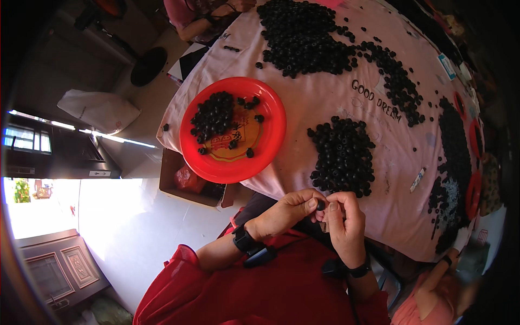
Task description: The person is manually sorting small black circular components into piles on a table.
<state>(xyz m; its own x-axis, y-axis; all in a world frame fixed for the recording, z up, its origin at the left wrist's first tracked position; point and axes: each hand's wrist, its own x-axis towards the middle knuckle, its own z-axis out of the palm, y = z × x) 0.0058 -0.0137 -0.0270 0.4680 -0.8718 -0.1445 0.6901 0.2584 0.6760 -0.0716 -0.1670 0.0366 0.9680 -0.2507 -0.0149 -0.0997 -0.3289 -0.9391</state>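
Just off the table's near edge, my left hand (287,214) pinches a small round black part (320,206) between thumb and fingertips. Close against it is my right hand (349,227), its fingers curled and pressed together; whatever they grip is hidden or too small to make out. Right beyond both hands a heap of the same black parts (342,157) lies on the pink cloth (292,157). To the left of that heap stands a red round plate (273,143), with a cluster of black parts and several loose ones in it.
Larger black heaps (303,40) cover the far side, others (455,157) the right. Red plates (474,195) line the right edge. One person's arm (203,27) shows at far left, another person (433,298) at lower right. A cardboard box (208,196) sits below the red plate.
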